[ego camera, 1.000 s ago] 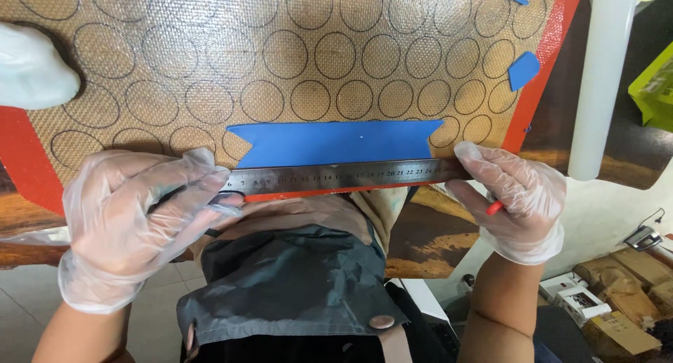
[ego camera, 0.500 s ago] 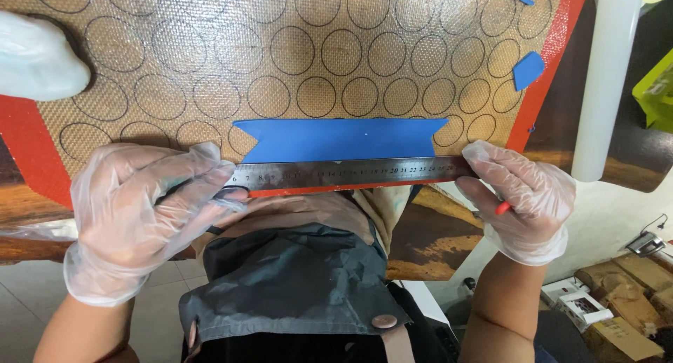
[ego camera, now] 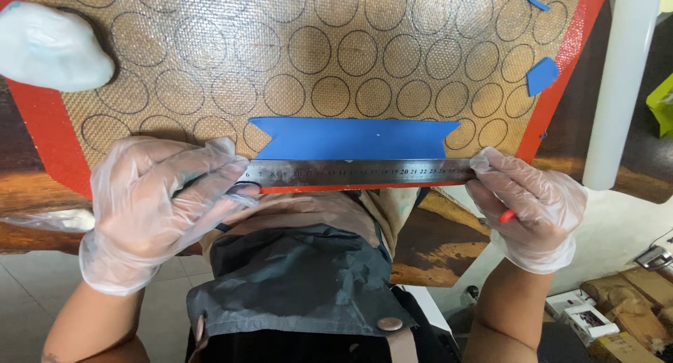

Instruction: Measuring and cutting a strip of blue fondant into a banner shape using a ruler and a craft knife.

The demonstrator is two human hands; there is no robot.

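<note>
1. We keep the steel ruler (ego camera: 357, 172) lying flat along the near long edge of the blue ribbon-shaped strip (ego camera: 354, 139), which lies on the silicone baking mat (ego camera: 210, 76) close to the mat's red border; ruler and strip should touch along their whole length, with no wedge of mat showing between them

2. Our left hand (ego camera: 158, 209), gloved in clear plastic, is spread wide with its fingers pressing down over the ruler's left end; we judge that firm, even pressure here stops the ruler from pivoting

3. Our right hand (ego camera: 529, 205), also gloved, pinches the ruler's right end with its fingertips while it is curled around a small red-tipped tool (ego camera: 506, 215); what kind of tool it is we cannot tell

4. We judge it best to keep both ends equally weighted, since the ruler sits near the worktop edge and could tip toward us

5. We keep the notched ends of the strip undisturbed, as soft material of this kind probably stretches if dragged

6. The white lump (ego camera: 52, 48) at the far left, the white rolling pin (ego camera: 620, 83) at the right and the small blue offcut (ego camera: 542, 76) all lie well apart from the ruler, so they need no moving
</note>
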